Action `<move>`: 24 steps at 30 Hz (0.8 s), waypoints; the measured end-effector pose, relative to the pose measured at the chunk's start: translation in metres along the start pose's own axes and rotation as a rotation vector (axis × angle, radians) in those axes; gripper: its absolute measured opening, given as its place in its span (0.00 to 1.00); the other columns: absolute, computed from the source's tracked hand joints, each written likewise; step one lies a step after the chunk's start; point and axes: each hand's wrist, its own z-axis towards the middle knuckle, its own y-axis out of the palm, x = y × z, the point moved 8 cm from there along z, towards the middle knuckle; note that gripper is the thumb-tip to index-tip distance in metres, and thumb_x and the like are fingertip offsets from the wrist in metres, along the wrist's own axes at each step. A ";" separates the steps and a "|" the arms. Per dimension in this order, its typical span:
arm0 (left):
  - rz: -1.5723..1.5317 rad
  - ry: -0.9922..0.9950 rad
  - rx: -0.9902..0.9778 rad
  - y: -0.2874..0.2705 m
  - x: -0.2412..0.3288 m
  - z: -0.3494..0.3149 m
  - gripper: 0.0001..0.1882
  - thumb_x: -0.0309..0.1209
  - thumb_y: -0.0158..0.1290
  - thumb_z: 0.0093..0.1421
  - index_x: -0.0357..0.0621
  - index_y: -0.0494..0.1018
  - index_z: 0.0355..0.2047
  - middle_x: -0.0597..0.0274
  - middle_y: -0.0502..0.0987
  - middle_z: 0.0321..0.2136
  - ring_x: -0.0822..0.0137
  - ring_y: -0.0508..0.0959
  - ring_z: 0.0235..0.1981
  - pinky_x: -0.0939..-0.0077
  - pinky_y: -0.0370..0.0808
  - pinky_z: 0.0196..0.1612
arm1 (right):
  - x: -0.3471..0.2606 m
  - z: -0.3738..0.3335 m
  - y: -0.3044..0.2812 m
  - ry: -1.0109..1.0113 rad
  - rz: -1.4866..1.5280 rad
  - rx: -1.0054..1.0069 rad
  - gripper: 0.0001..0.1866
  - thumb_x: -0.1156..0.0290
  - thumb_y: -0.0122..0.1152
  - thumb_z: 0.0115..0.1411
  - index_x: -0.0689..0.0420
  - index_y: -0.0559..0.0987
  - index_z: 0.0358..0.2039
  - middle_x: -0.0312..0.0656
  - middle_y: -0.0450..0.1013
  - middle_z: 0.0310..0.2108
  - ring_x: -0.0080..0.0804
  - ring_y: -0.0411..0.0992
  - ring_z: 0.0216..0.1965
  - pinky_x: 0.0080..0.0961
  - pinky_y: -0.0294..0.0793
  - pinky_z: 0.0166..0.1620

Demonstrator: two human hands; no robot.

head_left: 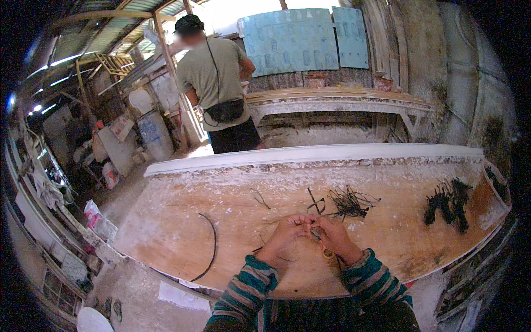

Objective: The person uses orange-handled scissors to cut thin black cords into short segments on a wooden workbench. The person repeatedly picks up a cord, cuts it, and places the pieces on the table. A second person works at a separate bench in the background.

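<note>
Over the middle of the wooden table (166, 221) my two hands meet at the fingertips. My left hand (289, 232) is closed in a pinch, and what lies between its fingers is too small to make out. My right hand (336, 237) is closed around scissors (328, 253); an orange handle loop shows below the palm. Just beyond the fingers lies a loose pile of thin black cords (351, 203), with short crossed black pieces (316, 201) beside it. Left of my hands is a long curved black strip (214, 243).
Knotted black bundles (449, 205) lie at the table's right end. A white raised board (310, 155) runs along its far edge. Beyond it, a person (214, 83) stands facing away beside a long bench (343, 99). A blue barrel (155, 135) stands at the left.
</note>
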 end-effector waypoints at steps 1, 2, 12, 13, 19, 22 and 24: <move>0.029 -0.022 -0.001 -0.005 -0.004 0.001 0.07 0.26 0.53 0.55 0.40 0.70 0.34 0.67 0.74 0.29 0.75 0.74 0.30 0.82 0.73 0.35 | 0.001 0.000 0.001 -0.033 0.027 0.010 0.15 0.69 0.61 0.49 0.58 0.72 0.38 0.48 0.71 0.39 0.46 0.71 0.39 0.35 0.71 0.40; 0.057 -0.045 -0.003 -0.006 -0.005 0.001 0.07 0.27 0.53 0.55 0.40 0.70 0.34 0.67 0.74 0.30 0.75 0.74 0.30 0.82 0.73 0.35 | 0.002 0.001 0.002 -0.064 0.054 0.018 0.16 0.69 0.60 0.50 0.58 0.71 0.39 0.48 0.71 0.39 0.47 0.71 0.39 0.35 0.71 0.40; 0.127 -0.043 -0.001 -0.008 -0.004 0.000 0.09 0.28 0.53 0.55 0.40 0.72 0.36 0.67 0.75 0.30 0.76 0.74 0.28 0.82 0.73 0.35 | 0.013 -0.004 0.005 -0.008 0.087 0.005 0.10 0.75 0.54 0.53 0.57 0.70 0.37 0.49 0.70 0.39 0.47 0.70 0.41 0.34 0.70 0.41; 0.138 -0.035 -0.016 -0.007 -0.001 -0.002 0.08 0.28 0.53 0.55 0.40 0.72 0.35 0.67 0.75 0.29 0.76 0.73 0.28 0.82 0.72 0.34 | 0.012 -0.004 0.006 -0.017 0.146 -0.003 0.09 0.75 0.54 0.53 0.57 0.70 0.36 0.48 0.70 0.39 0.45 0.70 0.41 0.34 0.69 0.42; 0.075 -0.116 -0.013 -0.005 -0.013 -0.009 0.08 0.30 0.54 0.54 0.42 0.72 0.35 0.69 0.75 0.29 0.78 0.72 0.26 0.83 0.70 0.32 | 0.015 -0.005 0.014 0.105 0.516 -0.115 0.06 0.77 0.56 0.53 0.57 0.70 0.32 0.43 0.69 0.39 0.33 0.68 0.43 0.28 0.66 0.46; 0.055 -0.166 0.011 -0.002 -0.007 -0.012 0.09 0.31 0.54 0.54 0.43 0.72 0.35 0.69 0.75 0.29 0.77 0.72 0.27 0.83 0.70 0.33 | 0.012 -0.006 0.012 0.141 0.574 -0.127 0.03 0.78 0.52 0.56 0.59 0.71 0.32 0.42 0.68 0.40 0.32 0.66 0.44 0.26 0.64 0.47; 0.062 -0.174 0.019 0.002 -0.002 -0.014 0.09 0.31 0.55 0.54 0.44 0.72 0.35 0.69 0.75 0.29 0.77 0.72 0.27 0.83 0.70 0.33 | 0.011 -0.003 0.007 0.088 0.503 -0.093 0.02 0.78 0.53 0.56 0.59 0.71 0.31 0.41 0.68 0.36 0.29 0.67 0.40 0.24 0.66 0.44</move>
